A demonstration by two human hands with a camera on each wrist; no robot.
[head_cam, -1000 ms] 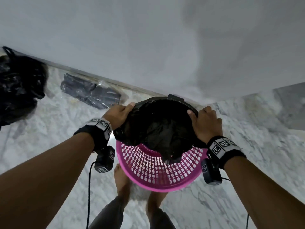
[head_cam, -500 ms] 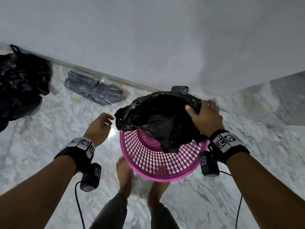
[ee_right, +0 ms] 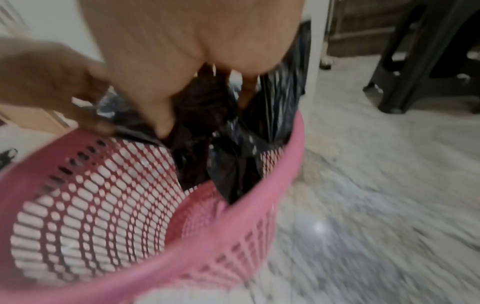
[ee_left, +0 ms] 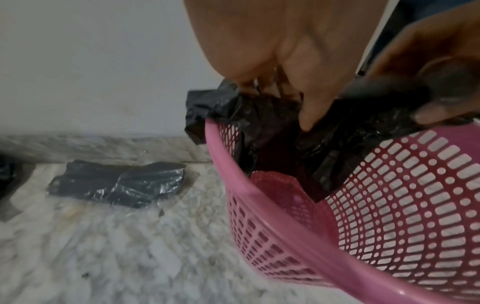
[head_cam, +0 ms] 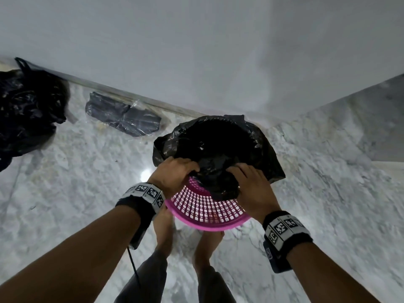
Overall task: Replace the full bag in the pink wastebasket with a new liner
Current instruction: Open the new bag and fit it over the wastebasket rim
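The pink mesh wastebasket [head_cam: 205, 213] stands on the marble floor, tilted toward me. A black liner [head_cam: 218, 145] sits in it, its far edge draped over the far rim and its near part bunched inside. My left hand [head_cam: 185, 169] grips the liner's near edge on the left; the left wrist view shows its fingers [ee_left: 306, 111] tucked into the plastic. My right hand [head_cam: 238, 171] pinches the near edge on the right. The near rim [ee_left: 262, 207] is bare pink. The full black bag [head_cam: 26, 110] lies at far left by the wall.
A clear pack of folded black liners [head_cam: 122, 119] lies on the floor along the wall. The basket stands close to a wall corner. My bare feet [head_cam: 164, 232] are right behind it. A dark plastic stool [ee_right: 415, 61] stands off to the right.
My left hand let go of the liner's left edge, drew back, then came in to its near edge. My right hand moved from the right edge to the near edge. The far edge now covers the rim.
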